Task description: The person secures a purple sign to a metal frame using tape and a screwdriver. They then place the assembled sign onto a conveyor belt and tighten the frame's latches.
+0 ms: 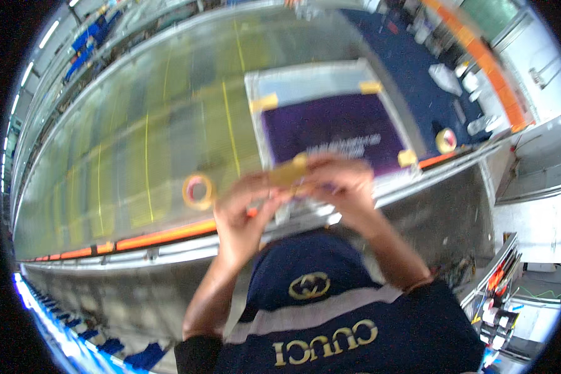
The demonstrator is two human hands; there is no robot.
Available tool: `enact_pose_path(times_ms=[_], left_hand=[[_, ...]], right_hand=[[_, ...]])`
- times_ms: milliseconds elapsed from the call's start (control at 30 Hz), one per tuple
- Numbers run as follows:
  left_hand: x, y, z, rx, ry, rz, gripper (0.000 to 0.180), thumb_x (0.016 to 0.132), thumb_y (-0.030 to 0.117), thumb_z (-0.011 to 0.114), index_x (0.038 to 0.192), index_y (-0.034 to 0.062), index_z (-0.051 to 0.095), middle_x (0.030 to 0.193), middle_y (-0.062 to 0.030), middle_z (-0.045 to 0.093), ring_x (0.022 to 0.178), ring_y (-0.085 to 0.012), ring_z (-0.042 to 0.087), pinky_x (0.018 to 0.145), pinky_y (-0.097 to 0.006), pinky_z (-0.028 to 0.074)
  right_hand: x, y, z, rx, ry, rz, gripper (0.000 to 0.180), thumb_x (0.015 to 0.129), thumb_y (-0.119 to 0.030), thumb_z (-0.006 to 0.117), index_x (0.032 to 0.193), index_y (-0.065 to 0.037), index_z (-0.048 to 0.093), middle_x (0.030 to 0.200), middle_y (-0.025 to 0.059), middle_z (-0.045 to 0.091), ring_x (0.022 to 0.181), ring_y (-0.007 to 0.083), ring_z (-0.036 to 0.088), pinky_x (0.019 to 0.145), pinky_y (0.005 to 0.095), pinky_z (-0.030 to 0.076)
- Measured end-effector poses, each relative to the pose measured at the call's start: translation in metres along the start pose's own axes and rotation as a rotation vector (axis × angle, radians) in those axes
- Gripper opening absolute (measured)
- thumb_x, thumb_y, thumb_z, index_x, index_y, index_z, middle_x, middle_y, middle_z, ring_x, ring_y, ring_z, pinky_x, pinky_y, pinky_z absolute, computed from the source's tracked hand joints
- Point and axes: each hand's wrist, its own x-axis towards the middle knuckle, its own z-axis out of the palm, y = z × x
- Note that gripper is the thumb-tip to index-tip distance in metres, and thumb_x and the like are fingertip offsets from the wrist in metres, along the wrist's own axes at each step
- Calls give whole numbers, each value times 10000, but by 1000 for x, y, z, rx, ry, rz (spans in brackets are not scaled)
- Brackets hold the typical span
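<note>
Both my hands are raised over the near edge of the long table, at the lower side of a dark purple panel (318, 128). Stretched between them is a short piece of yellow tape (287, 172). My left hand (240, 209) pinches its left end, and my right hand (346, 181) has its fingers bent around the right end; motion blurs the fingertips. The panel bears pale print and sits in a light-bordered rectangular frame (253, 93). Yellow tape pieces (265, 101) are stuck near its corners. A yellow tape roll (187, 192) lies beside my left hand.
The table (124, 143) carries a greenish surface with yellow lines, and an orange strip (168, 235) follows its near edge. On the dark blue area at right are another tape roll (446, 141), a clear bottle (482, 124) and a white crumpled item (445, 80).
</note>
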Motion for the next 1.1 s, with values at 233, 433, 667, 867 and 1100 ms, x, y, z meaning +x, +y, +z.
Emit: enact_pose_path(times_ms=[233, 433, 667, 867, 1100], left_hand=[[15, 8, 9, -404, 127, -117, 173, 832, -121, 738, 974, -30, 701, 1088, -169, 684, 1037, -212, 676, 864, -298, 565], [25, 4, 26, -451, 293, -268, 416, 824, -130, 750, 1123, 22, 504, 982, -119, 688, 877, -155, 702, 757, -251, 578], [32, -2, 24, -572, 139, -488, 535, 884, -56, 722, 1382, -66, 525, 1011, -145, 721, 869, -158, 701, 777, -270, 575], [35, -7, 23, -591, 46, -527, 377, 880, -76, 714, 1246, -74, 626, 1101, -171, 711, 961, -179, 702, 860, -288, 583], [44, -13, 27, -530, 67, -581, 356, 864, -91, 727, 1206, -62, 629, 1042, -162, 718, 923, -182, 714, 808, -282, 593]], right_hand=[[16, -8, 3, 191, 10, 108, 176, 750, 84, 818, 886, -10, 758, 1092, 158, 690, 981, 182, 686, 789, 267, 580], [18, 1, 12, 675, 173, 332, 597, 777, 74, 822, 1281, -10, 512, 1065, 109, 695, 973, 170, 693, 856, 283, 569], [21, 12, 4, 656, -44, 624, 380, 885, -62, 774, 1218, 55, 633, 1069, 132, 730, 939, 158, 719, 840, 271, 575], [20, 25, 1, 715, -24, 544, 325, 917, -59, 736, 1206, 61, 648, 1026, 125, 737, 947, 163, 717, 866, 277, 573], [22, 34, 1, 760, -12, 597, 304, 944, -67, 709, 1221, 48, 654, 1072, 87, 720, 988, 113, 672, 873, 260, 543]])
